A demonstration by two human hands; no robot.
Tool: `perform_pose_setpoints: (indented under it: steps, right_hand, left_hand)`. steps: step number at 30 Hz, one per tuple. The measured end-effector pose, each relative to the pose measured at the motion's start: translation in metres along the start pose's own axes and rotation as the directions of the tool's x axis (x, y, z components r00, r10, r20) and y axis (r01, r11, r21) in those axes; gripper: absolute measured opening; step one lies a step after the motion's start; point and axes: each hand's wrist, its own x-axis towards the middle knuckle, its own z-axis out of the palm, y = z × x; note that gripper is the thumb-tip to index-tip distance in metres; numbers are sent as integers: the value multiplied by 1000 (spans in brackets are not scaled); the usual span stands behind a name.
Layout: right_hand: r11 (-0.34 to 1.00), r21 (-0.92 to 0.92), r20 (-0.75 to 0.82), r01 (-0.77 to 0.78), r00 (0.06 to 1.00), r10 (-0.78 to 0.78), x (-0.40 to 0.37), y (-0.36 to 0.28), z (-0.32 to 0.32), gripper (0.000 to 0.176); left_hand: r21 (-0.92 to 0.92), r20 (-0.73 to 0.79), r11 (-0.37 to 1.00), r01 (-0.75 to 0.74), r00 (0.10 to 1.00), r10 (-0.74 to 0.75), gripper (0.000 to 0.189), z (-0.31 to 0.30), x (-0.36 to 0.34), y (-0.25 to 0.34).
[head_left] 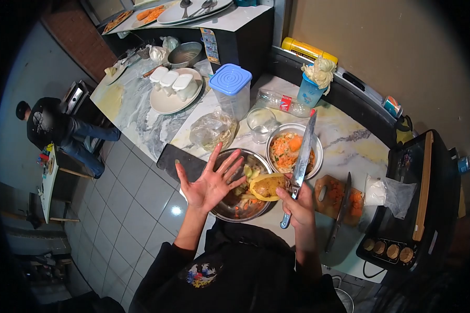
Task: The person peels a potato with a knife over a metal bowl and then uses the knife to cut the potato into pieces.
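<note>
My left hand (pixel 210 183) is raised with its fingers spread and nothing in it, above the left side of a metal bowl (pixel 222 213). My right hand (pixel 296 207) is closed around a large kitchen knife (pixel 304 151), blade pointing up and away. A partly peeled potato (pixel 268 188) is held in the same hand against the knife. Peelings and orange bits lie in the metal bowl below. Just beyond the right hand, a white bowl (pixel 319 156) holds grated orange and pale vegetables.
On the right lie a cutting board (pixel 326 208) with carrot pieces, a second knife (pixel 341 211) and a black stove (pixel 402 208). Behind the bowls stand a glass (pixel 262 125), a plastic bottle (pixel 279 103) and a blue-lidded container (pixel 230 94). A person (pixel 49 125) bends over at far left.
</note>
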Motion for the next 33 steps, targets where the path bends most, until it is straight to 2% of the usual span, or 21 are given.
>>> perform_pose_setpoints:
  steps: [1,2,3,4,5,6,7,8,9,11,13,22,25,27,28,30,31,33]
  right_hand:
    - [1000,1,-1,-1,1000,1,0,0,-1,45]
    - [1000,-1,-9,-4,1000,4,-1,1,-3,45]
    - [1000,-4,-18,-6,1000,6,-1,1,-4,45]
    - [1000,-2,-19,-7,1000,7,-1,1,-5,45]
    - [1000,-5,-26,-12,1000,12,-1,0,-5,45]
    - [1000,-7,-33,-20,999,19,-1,1,-5,45]
    - [1000,-6,-29,-25,999,24,-1,1,-6,45]
    - [1000,-7,-26,-22,999,22,-1,1,-7,45]
    - [1000,-9,-23,-20,1000,20,-1,2,-7,45]
    - [996,-79,-15,-33,999,32,-2,-1,-3,42]
    - [1000,-3,-18,-16,1000,16,-3,-1,-5,45]
    - [1000,-15,-34,-26,999,25,-2,3,-9,42]
    - [1000,-16,-35,-21,999,21,-2,2,-8,41]
    - [1000,-13,-40,-24,999,23,-2,3,-8,41]
    - [1000,-14,-34,-12,999,12,-1,4,-8,40]
    - [1000,-12,-37,1,999,-1,-1,4,-7,40]
    - [1000,-26,-31,-7,999,7,-1,2,-5,41]
    - [999,-43,-26,-16,1000,15,0,1,-3,42]
  left_hand:
    - [-77,5,997,-25,1000,25,108,-2,-1,0]
    - [-76,2,997,-24,1000,24,108,-9,-4,1]
    - [436,36,896,-82,997,73,102,-15,-4,5]
    - [826,90,549,-130,991,99,97,-19,-6,6]
    - [826,88,548,-128,991,99,97,-20,-10,4]
    - [988,133,66,-138,988,75,89,-7,-14,3]
    - [891,158,-435,-128,987,32,82,4,-17,1]
    - [803,121,-587,-108,993,-17,77,12,-17,-3]
    - [802,115,-589,-100,993,-11,77,12,-18,-8]
    - [595,-62,-803,14,998,-29,80,8,-19,-15]
    - [581,-43,-813,26,999,2,79,0,-21,-18]
    - [587,-102,-806,70,995,12,74,-12,-24,-28]
    - [597,-93,-801,39,996,-20,74,-11,-23,-26]
    - [637,-40,-771,-4,998,-38,63,-2,-24,-22]
    - [638,-41,-770,-5,998,-40,63,3,-24,-19]
    - [890,0,-456,-30,998,-65,49,13,-23,-12]
    - [891,-1,-453,-30,998,-69,49,18,-22,-12]
    - [991,-130,-25,132,989,73,34,25,-20,-11]
